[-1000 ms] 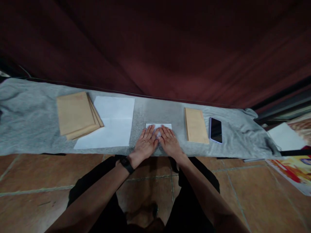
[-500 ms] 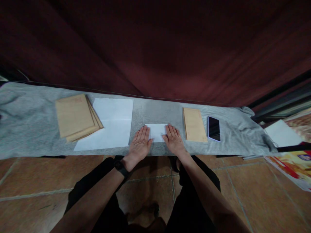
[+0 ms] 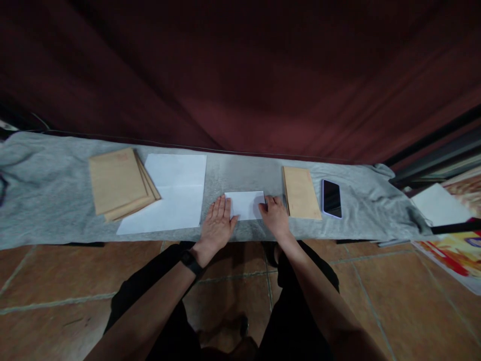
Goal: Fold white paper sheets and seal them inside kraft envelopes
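A small folded sheet of white paper lies on the grey cloth in front of me. My left hand rests flat at its left edge, fingers stretched out and thumb by the lower left corner; a dark band circles that wrist. At the right edge, my right hand has its fingers curled and its thumb over the paper, pinching the side. Its fingertips are partly hidden. Left of my hands are larger white sheets, with a fanned pile of brown envelopes overlapping them.
More brown envelopes lie right of my right hand, and beyond them a phone in a pale purple case. The grey cloth covers a narrow bench. A dark red curtain hangs along its far side.
My right hand has gone from lying flat on the paper to curled fingers at its right edge, slightly farther right. My left hand stays flat in nearly the same place.
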Demonstrator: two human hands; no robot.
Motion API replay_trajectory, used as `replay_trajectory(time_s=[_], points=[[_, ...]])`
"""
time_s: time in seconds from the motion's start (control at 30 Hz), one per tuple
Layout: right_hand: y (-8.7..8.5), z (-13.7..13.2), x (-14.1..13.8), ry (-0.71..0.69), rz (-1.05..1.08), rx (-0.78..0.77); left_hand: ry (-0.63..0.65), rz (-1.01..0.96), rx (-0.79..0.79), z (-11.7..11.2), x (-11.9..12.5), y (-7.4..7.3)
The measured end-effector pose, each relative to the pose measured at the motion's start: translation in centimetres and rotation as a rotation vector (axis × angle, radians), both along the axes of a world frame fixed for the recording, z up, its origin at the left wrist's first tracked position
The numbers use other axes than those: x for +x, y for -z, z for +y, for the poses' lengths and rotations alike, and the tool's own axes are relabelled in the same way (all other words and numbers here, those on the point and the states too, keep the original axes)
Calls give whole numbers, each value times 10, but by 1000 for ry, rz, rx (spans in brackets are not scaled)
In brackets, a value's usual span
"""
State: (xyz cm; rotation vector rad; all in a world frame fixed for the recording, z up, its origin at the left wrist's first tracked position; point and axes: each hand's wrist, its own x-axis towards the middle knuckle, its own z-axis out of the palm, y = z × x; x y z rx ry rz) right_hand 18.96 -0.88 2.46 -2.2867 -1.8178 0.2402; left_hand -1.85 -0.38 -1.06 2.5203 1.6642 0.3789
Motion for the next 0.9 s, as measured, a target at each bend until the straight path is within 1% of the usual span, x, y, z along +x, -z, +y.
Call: replay_trajectory(time_s=[0.1,0.3,0.43,0.53,0.63,0.7,0.8,0.87,0.9], points=[[0,3,-1,37,44,-25,-3,0,-6,1,0,-2],[8,12,13,90,287,-15,1,-8,-31,2,1,-4],[13,15,20,60,370,-19,-20,11,-34,0,3,-7],[16,16,21,27,430,57,-29,-31,-44,2,5,-9],[20,20,22,22,580,128,-58,-196,-95,14,3,-10],[23,24,22,34,699,160,-109,-391,-148,25,1,-9],[27,28,23,56,850,203,-225,-724,-264,40,-3,-9],[29,30,23,79,911,213,-289,-883,-357,46,-4,-9],[30,30,23,95,926,213,-312,-932,-398,47,-4,-9]])
